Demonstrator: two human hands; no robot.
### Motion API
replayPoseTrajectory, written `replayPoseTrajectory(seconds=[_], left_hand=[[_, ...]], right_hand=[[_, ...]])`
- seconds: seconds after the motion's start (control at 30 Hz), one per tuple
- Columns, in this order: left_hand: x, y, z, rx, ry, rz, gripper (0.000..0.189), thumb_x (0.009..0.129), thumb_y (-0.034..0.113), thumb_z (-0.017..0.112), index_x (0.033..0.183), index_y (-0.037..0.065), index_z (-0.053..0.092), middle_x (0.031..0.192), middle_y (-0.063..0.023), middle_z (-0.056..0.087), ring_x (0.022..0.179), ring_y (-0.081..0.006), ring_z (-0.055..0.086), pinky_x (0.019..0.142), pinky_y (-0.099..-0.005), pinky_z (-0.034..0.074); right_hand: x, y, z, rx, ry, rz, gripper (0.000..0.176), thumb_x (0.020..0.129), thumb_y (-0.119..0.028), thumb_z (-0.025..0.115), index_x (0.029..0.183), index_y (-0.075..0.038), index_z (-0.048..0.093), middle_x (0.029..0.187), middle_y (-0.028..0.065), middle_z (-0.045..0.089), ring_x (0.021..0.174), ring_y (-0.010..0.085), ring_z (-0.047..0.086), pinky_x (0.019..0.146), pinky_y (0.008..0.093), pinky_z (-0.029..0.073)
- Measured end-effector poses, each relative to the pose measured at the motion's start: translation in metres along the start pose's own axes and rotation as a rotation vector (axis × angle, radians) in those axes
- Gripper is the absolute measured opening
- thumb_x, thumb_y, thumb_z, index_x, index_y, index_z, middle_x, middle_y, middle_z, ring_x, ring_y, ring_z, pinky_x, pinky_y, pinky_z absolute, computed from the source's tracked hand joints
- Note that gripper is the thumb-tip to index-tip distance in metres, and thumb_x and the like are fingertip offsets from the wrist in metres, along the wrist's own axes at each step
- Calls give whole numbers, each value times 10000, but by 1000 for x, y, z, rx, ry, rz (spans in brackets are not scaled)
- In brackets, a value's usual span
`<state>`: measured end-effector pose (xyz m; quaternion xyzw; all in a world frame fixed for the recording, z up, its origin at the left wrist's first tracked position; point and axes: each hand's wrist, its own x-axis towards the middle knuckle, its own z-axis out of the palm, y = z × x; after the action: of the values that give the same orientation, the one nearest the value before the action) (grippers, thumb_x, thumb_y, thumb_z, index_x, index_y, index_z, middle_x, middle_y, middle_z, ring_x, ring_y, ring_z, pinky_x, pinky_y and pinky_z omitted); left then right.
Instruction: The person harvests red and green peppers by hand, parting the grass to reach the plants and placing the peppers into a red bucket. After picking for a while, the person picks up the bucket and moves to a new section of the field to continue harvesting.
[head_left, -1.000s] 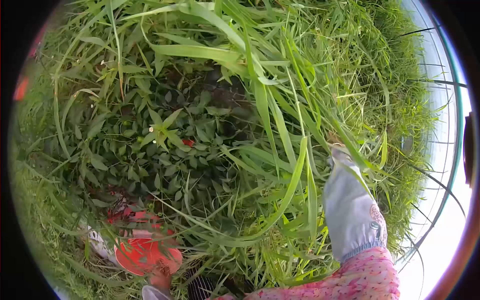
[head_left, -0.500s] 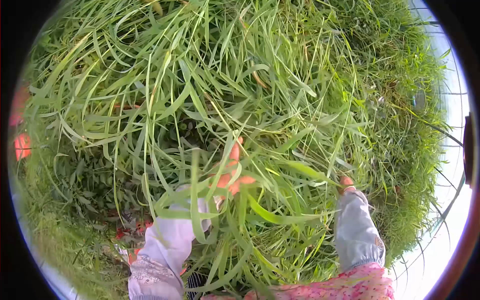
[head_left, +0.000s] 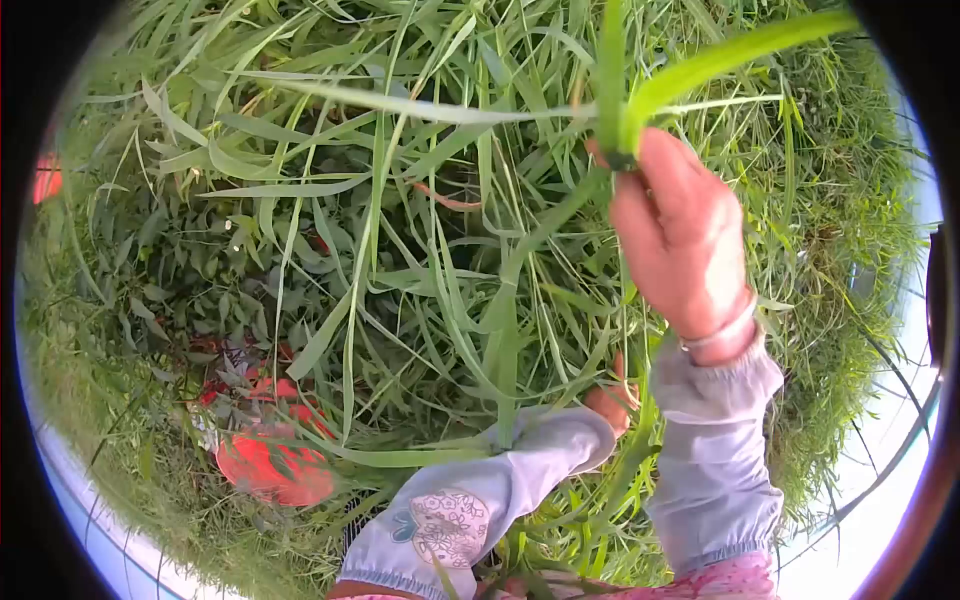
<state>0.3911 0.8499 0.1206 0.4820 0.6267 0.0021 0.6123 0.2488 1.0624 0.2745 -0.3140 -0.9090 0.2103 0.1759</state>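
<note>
Of the 2 hands, the left hand (head_left: 610, 400) is the harder to make out: stems cross it and its fingers are largely hidden in the growth, so I cannot tell how far open it is or whether it has hold of anything. The right hand (head_left: 685, 235) is in plain view, its fingers curled closed around the grass blades (head_left: 622, 130), which are raised in front of the standing grass (head_left: 420, 250) at the upper right of centre. The tips of the held blades are blurred, and 1 runs off the top edge.

At the lower left, a red container (head_left: 275, 468) sits low among the plants. Leaves cross its front and it is blurred, so its contents cannot be made out. Just above it, red patches show between leaves, too covered to identify. Another red shape (head_left: 47, 180) is cut off at the left rim. The left sleeve (head_left: 450, 520) hides part of the ground; the right sleeve (head_left: 710, 460) meets pink patterned cloth at the bottom edge.
</note>
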Motion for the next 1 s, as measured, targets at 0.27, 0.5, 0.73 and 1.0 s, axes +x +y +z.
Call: replayPoseTrajectory(seconds=[0.27,0.5,0.73,1.0], left_hand=[[-26,-8,-27,163,-21,280,434,799,155,571,1211,46,486,1065,-180,571,866,-297,607,717,-401,502],[-88,-45,-219,-463,-214,813,393,785,137,596,1145,7,504,1057,-194,580,896,-298,604,734,-383,502],[14,-143,-174,3,11,-63,536,831,397,556,1128,-40,466,1017,-237,601,948,-390,582,865,-418,448],[-9,-90,7,-24,3,-178,503,785,445,577,1084,45,519,939,-207,614,906,-355,584,849,-392,452]], right_hand=[[-115,104,215,-443,-942,207,606,675,-226,670,1242,-139,477,1366,131,350,1273,309,313,1012,470,302],[-204,173,125,-625,-1103,134,450,811,-165,489,1258,-216,490,1427,79,274,1319,269,251,1052,466,229],[-235,170,83,-700,-1163,194,509,842,-90,393,1327,-244,406,1479,18,173,1360,260,166,1104,451,152],[-156,70,97,-508,-1243,44,339,752,-93,524,1082,-134,591,1178,106,539,1021,270,560,807,345,493]])
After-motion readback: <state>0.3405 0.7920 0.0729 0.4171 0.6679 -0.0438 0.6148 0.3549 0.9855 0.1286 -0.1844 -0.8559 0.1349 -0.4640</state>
